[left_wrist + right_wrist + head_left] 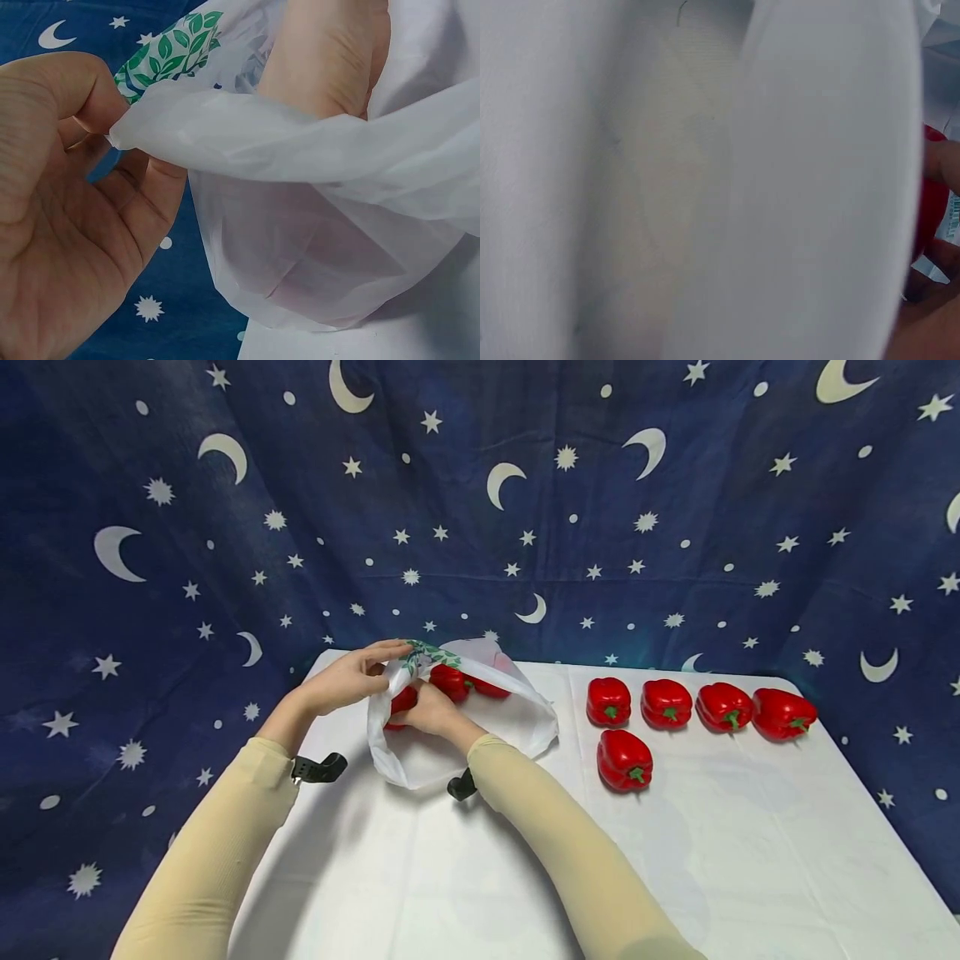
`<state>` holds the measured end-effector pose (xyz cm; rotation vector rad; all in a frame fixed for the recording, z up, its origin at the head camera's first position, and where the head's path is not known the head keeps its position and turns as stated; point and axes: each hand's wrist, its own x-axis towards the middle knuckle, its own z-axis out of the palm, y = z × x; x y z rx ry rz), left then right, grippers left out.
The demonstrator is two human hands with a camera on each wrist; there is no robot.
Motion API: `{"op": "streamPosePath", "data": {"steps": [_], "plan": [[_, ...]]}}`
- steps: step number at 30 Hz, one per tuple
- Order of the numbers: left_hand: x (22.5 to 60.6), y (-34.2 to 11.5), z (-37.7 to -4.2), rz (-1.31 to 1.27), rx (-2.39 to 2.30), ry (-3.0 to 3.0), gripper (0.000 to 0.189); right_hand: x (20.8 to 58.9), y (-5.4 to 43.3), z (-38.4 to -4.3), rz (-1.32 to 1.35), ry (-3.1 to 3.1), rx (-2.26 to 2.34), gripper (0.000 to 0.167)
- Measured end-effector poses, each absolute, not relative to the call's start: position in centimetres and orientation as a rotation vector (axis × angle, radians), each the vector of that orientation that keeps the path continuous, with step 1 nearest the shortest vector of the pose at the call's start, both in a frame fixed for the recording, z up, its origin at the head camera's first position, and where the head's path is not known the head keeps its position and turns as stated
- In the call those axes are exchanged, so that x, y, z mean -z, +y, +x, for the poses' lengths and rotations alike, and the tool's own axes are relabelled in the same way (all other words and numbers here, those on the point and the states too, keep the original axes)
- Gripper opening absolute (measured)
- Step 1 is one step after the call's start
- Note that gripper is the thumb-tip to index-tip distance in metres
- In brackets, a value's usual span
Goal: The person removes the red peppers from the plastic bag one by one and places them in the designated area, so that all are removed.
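A white plastic bag (381,752) with a green leaf print lies on the table, its mouth facing the person. My left hand (339,683) pinches the bag's rim between thumb and fingers at the left side, lifting it, as the left wrist view also shows. Through the mouth reaches my right hand (431,710), fingers around a red bell pepper (402,702) at the bag's left inside. In the right wrist view that pepper (931,202) shows partly behind the bag's blurred edge. Other red bell peppers (448,682) lie deeper in the bag, beyond the right hand.
Right of the bag, several red bell peppers (666,703) form a row near the table's back edge, with one more pepper (625,760) in front. A white cloth covers the table (720,852). Behind hangs a dark blue curtain (450,468) with moons and stars.
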<state>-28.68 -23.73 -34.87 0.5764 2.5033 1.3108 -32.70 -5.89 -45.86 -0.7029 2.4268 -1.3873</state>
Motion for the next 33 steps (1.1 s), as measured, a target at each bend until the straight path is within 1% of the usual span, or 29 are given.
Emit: {"op": "streamPosePath", "data": {"steps": [5, 11, 15, 17, 24, 30, 33], "plan": [[34.8, -23.8, -28.6, 0.579, -1.303, 2.509, 0.066, 45.9, -5.2, -32.6, -0.706, 2.463, 1.269, 0.073], [34.9, -23.8, -28.6, 0.553, -1.266, 2.52, 0.064, 45.5, -3.1, -32.5, -0.771, 2.444, 1.137, 0.067], [35.0, -23.9, -28.7, 0.552, -1.267, 2.516, 0.064, 45.2, -1.2, -32.5, -0.794, 2.39, 1.098, 0.071], [35.0, -23.9, -28.7, 0.549, -1.263, 2.518, 0.064, 45.0, -0.2, -32.5, -0.778, 2.335, 1.1, 0.074], [35.0, -23.9, -28.6, 0.542, -1.252, 2.522, 0.064, 44.8, 2.1, -33.0, -0.731, 2.115, 1.128, 0.075], [35.1, -23.7, -28.6, 0.548, -1.253, 2.517, 0.063, 44.6, 2.6, -32.7, -0.654, 2.003, 1.175, 0.08], [35.1, -23.7, -28.5, 0.547, -1.25, 2.519, 0.063, 44.3, 2.5, -32.5, -0.608, 2.006, 1.207, 0.078]]}}
